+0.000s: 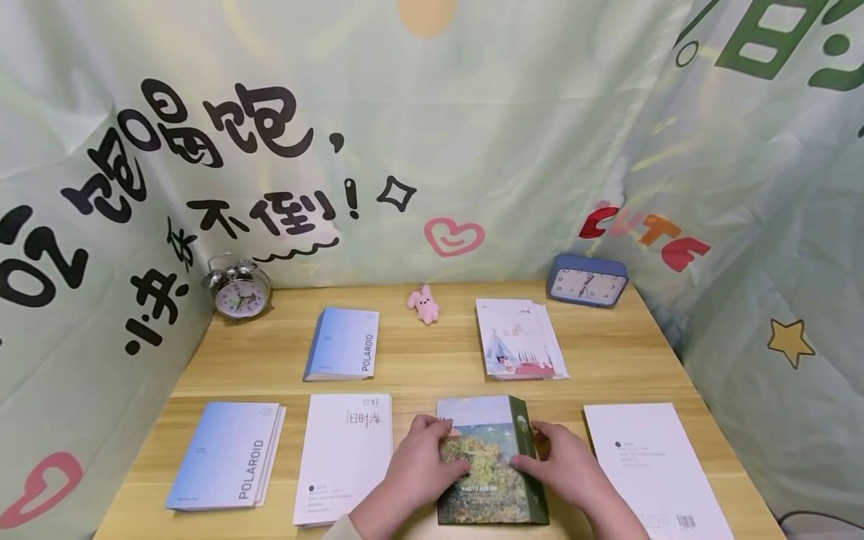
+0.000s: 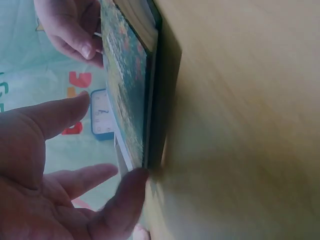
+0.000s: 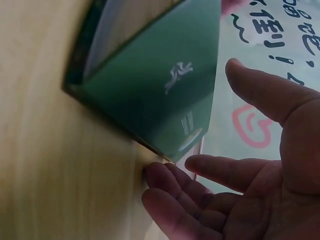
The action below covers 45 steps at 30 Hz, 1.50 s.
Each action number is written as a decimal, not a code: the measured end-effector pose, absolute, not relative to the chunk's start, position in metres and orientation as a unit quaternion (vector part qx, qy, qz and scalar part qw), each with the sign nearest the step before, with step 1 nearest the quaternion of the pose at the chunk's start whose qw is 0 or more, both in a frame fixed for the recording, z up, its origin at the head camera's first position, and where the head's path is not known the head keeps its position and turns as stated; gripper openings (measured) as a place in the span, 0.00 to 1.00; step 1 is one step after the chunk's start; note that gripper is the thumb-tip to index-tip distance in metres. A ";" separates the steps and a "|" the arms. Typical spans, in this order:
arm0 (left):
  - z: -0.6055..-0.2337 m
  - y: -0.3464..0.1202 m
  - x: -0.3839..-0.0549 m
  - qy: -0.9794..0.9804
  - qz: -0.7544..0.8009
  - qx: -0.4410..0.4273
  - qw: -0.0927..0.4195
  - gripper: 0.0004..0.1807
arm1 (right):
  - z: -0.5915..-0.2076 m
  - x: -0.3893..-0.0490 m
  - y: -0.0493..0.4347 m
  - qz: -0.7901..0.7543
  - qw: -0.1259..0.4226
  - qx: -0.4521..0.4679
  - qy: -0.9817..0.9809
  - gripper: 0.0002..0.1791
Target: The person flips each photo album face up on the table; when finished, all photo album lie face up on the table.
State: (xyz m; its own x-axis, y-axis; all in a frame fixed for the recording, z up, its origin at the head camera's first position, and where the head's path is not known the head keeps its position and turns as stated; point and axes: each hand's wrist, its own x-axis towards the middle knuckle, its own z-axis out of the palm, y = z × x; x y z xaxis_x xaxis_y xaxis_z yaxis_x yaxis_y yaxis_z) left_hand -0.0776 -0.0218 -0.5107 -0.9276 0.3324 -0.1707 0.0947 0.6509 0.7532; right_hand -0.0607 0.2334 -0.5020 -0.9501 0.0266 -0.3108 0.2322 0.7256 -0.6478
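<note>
While both hands flank the photo album point(image 1: 481, 446), it sits front-centre on the surface point(image 1: 445, 360), painted landscape cover up, green spine point(image 3: 145, 100) to the R. L hand point(image 1: 421, 459): thumb over the cover's L side, fingers by the L edge; L wrist cam has thumb & fingers spread wide, thumb clear of the cover, one fingertip right at the edge, contact can't tell. R hand point(image 1: 563, 461): same deal at the spine side, thumb-finger gap wide, fingers loosely bent near a spine corner; firm contact can't tell.

Nearby: white book point(image 1: 340, 450) just L of album, another white book, barcode side up point(image 1: 655, 465), to the R past the R hand. Blue POLAROID book point(image 1: 219, 457) far L, 2nd blue POLAROID book point(image 1: 343, 343) behind, approx. above the L white one. Tent-print book point(image 1: 520, 341) back R. Pink plush point(image 1: 424, 305) back ctr, twin-bell clock point(image 1: 241, 294) back L, blue clock point(image 1: 587, 281) back R corner. Printed cloth point(image 1: 526, 142) behind.
</note>
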 end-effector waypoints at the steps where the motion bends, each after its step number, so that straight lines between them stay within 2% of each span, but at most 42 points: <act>1: -0.511 -0.022 -0.077 0.898 0.395 0.118 0.153 0.38 | -0.502 -0.060 0.233 -0.363 0.144 0.070 0.918 0.49; 10: -0.517 -0.018 -0.076 0.892 0.404 0.119 0.164 0.37 | -0.505 -0.054 0.229 -0.386 0.129 0.067 0.911 0.45; 14: -0.516 -0.016 -0.075 0.879 0.425 0.126 0.174 0.34 | -0.508 -0.051 0.229 -0.416 0.119 0.076 0.898 0.40; 20: -0.509 -0.013 -0.072 0.853 0.460 0.143 0.202 0.41 | -0.506 -0.047 0.231 -0.478 0.112 0.091 0.867 0.31; 26: -0.507 -0.011 -0.072 0.849 0.469 0.134 0.202 0.43 | -0.497 -0.045 0.229 -0.550 0.073 0.089 0.827 0.17; 35: -0.501 -0.007 -0.068 0.874 0.419 0.157 0.190 0.52 | -0.484 -0.040 0.223 -0.580 0.037 0.066 0.811 0.17; 42: -0.502 -0.007 -0.068 0.842 0.460 0.192 0.207 0.40 | -0.479 -0.038 0.218 -0.581 -0.026 0.023 0.813 0.16; 45: -0.504 -0.008 -0.069 0.819 0.496 0.193 0.214 0.36 | -0.477 -0.039 0.217 -0.591 -0.030 0.011 0.806 0.18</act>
